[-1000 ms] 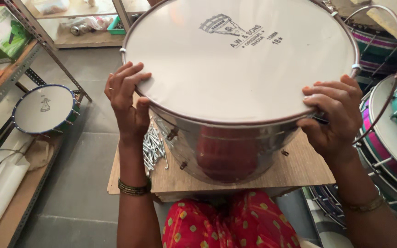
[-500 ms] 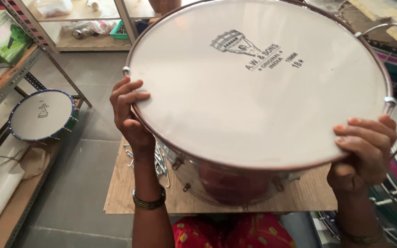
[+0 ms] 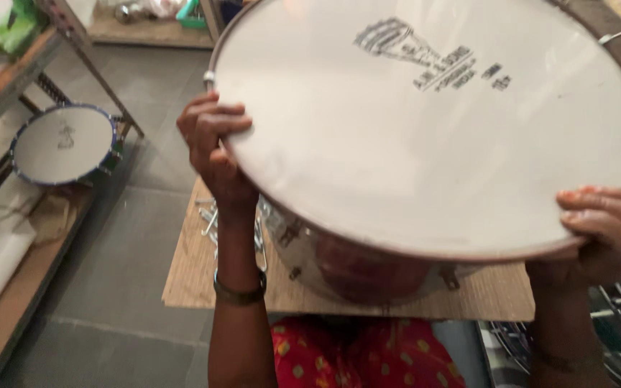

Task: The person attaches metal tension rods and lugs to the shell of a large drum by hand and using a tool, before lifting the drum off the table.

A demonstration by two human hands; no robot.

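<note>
Head view: a large drum [image 3: 425,144] is held tilted toward the camera, lifted above a wooden board [image 3: 203,273] that lies across the person's lap, with its white drumhead [image 3: 397,122] filling most of the frame. The left hand [image 3: 213,154] is clamped on the rim at the left edge, with the fingers curled over the hoop onto the head and the palm behind it. The right hand [image 3: 605,230] is closed on the lower right rim, fingers folded over the edge from below. The polished metal shell [image 3: 353,266] is seen beneath the head, with small lugs along its wall. The drum is judged to be bulky but only moderately heavy, since the shell is hollow; it is rigid at the hoop and shell, while the membrane is thin and should be regarded as easily dented or marked. The polished shell is judged slippery, so the hoop, gripped at opposite sides, is the sound place to take hold. Loose metal hooks [image 3: 213,215] lie on the board just under the left wrist. A smaller blue-rimmed drum [image 3: 62,144] rests against a metal rack [image 3: 8,86] at the left, well apart from the hands.
</note>
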